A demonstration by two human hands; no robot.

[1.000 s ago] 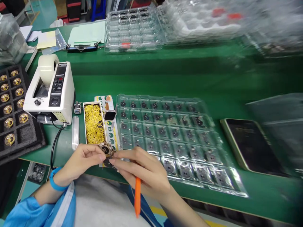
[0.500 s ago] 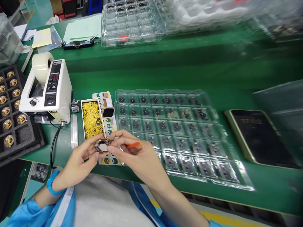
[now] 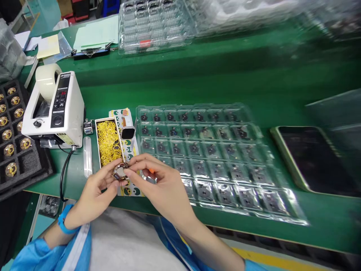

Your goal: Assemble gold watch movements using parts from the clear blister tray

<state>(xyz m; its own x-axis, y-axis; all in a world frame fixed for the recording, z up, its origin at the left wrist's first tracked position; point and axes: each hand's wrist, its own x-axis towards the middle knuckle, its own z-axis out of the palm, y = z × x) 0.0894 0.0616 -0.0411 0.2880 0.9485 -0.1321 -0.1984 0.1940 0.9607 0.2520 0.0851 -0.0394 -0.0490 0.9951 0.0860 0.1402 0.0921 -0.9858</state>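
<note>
My left hand holds a small round metal-rimmed electronic part by its edge, thumb below and fingers behind. It has a pale centre and looks like a watch movement or module. My right hand is closed at the part's right rim, thumb and fingertips touching it. An orange piece shows between the right fingers; its kind is hidden. Just beyond the hands lies a white box of yellow rings. Beside it a smartwatch rests on a patterned sheet.
A clear compartment tray of small dark parts spreads to the right, with a phone beyond it. At left stand a white tape dispenser and a black foam tray with round gold parts. Clear trays and a clipboard lie behind.
The round part has tilted slightly in my fingers. My right hand has shifted a little left, and less of the orange piece shows. The whole view has moved slightly.
</note>
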